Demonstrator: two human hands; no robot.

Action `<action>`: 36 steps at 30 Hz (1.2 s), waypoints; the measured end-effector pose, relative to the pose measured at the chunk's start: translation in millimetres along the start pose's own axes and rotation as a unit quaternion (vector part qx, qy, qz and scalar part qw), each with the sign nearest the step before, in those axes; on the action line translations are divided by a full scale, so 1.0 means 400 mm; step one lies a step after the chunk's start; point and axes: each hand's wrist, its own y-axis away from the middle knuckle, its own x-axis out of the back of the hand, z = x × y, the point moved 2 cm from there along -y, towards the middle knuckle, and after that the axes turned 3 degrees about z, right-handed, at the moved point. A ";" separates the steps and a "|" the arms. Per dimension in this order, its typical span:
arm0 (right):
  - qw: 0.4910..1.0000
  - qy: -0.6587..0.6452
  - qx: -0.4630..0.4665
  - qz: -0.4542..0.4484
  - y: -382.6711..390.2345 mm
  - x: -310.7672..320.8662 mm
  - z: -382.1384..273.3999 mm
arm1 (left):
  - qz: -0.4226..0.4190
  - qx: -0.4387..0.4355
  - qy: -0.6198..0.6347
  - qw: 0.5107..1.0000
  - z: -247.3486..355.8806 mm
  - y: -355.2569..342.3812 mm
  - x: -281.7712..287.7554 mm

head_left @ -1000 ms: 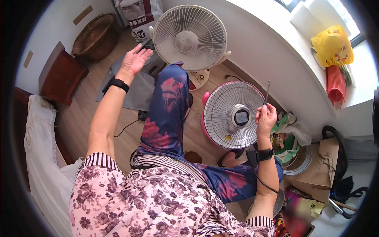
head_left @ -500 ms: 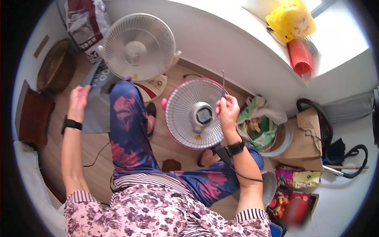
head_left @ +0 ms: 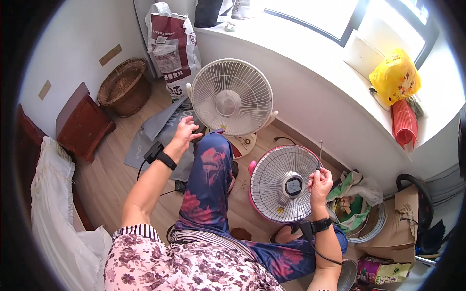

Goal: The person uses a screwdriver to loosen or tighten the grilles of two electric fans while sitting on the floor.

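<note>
My left hand (head_left: pixel 188 130), fingers spread and empty, hovers over grey bags (head_left: pixel 150 136), just below and left of the white fan-shaped heater (head_left: pixel 248 92), which stands on a round base. My right hand (head_left: pixel 320 186) grips a screwdriver (head_left: pixel 320 157) upright by its handle, at the right side of a pink-rimmed dish heater (head_left: pixel 270 184). That heater has a wire grille with a square plate at its middle. My raised left knee in patterned trousers is between the hand and this heater.
A wicker basket (head_left: pixel 124 94), wooden cabinet (head_left: pixel 83 130) and white cloth (head_left: pixel 48 194) are on the left. A large sack (head_left: pixel 172 46) stands at the back. Yellow bag (head_left: pixel 394 75) and red roll (head_left: pixel 404 123) lie on the windowsill. Cardboard (head_left: pixel 403 220), coiled wire and bags crowd the right.
The view has shifted, bringing more of the window and back wall in. My left hand dipped lower, then rose rightward toward the white heater. My right hand still holds the screwdriver upright.
</note>
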 end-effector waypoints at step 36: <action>1.000 0.008 -0.005 0.012 -0.018 -0.004 0.018 | 0.100 -0.017 -0.053 0.993 0.056 -0.075 0.201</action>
